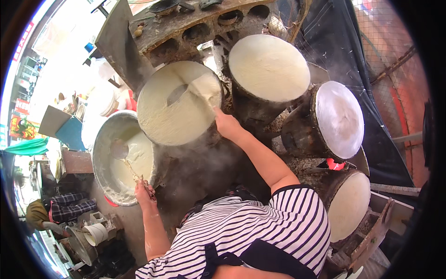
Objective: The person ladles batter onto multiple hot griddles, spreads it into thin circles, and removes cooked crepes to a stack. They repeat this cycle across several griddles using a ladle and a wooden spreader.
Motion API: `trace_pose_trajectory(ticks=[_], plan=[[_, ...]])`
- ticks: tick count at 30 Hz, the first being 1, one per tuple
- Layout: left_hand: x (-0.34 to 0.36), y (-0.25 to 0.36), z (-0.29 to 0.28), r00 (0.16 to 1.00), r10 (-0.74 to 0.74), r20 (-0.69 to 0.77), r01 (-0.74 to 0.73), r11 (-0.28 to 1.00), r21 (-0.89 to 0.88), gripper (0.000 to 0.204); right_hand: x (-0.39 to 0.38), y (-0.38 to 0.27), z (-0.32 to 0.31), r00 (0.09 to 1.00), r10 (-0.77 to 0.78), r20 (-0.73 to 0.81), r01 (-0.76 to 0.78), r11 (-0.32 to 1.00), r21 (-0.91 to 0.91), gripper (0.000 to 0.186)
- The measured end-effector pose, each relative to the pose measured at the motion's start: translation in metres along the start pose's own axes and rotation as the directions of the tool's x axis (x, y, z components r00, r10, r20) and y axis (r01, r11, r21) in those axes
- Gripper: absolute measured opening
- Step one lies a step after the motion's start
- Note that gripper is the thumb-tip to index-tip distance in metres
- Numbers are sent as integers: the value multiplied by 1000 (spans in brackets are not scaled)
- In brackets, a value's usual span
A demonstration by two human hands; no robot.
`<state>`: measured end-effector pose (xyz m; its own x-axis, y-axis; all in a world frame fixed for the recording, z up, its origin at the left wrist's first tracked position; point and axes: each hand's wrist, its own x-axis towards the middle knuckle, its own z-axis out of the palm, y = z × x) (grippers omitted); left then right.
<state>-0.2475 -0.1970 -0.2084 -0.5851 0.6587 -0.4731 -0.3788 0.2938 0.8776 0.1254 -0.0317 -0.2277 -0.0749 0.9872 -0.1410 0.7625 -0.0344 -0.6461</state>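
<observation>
My right hand (225, 122) is closed on the handle of a batter-coated spreader (202, 90) lying on a round griddle (165, 125) covered in pale batter. A dark patch of griddle shows near its middle. My left hand (145, 190) grips the batter-smeared handle of a ladle (119, 149), whose head is in a big metal basin (99, 160) of creamy batter at left of the griddle. Faint steam hangs below the griddle.
Batter-covered griddles (269, 65) (348, 207) on drum stoves and a paler disc (339, 116) stand at right. Behind are a sooty concrete ledge (165, 28), a metal panel (118, 53), black sheeting (325, 37) and mesh (385, 69). Clutter, including a white bucket (96, 232), fills the left.
</observation>
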Motion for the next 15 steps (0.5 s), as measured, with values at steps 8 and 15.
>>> trace_pose_trajectory(ticks=[8, 15], plan=[[-18, 14, 25, 995, 5, 98, -3, 1000, -20, 15, -21, -9, 6, 996, 68, -60, -70, 997, -31, 51], [-29, 25, 24, 989, 27, 143, -13, 995, -97, 14, -42, 4, 8, 979, 124, -163, -134, 990, -49, 50]])
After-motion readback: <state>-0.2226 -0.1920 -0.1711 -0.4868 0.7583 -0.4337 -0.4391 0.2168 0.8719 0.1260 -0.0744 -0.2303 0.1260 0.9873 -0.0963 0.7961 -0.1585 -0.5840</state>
